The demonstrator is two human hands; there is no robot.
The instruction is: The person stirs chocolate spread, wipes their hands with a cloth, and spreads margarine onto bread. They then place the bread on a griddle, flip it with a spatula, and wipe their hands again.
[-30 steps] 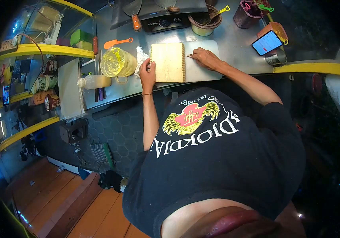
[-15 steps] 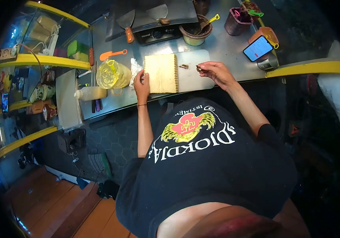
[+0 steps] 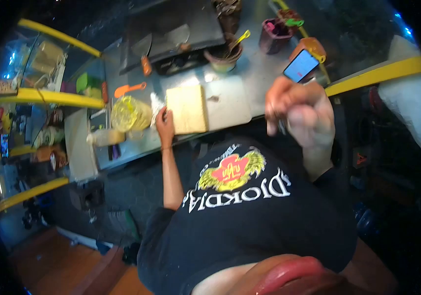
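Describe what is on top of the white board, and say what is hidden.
The bread and a small brown scrap lie on the white board. The bread hides the surface beneath it, so anything there cannot be seen.

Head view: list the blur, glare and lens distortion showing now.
Head view: the right hand is heavily blurred; the bread slab looks soft-edged; also in the head view, glare whitens the counter in front of the stove; the head view's corners fall black, suggesting a wide-angle lens.

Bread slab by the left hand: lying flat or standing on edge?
Flat: the bread slab shows its broad pale face upward.
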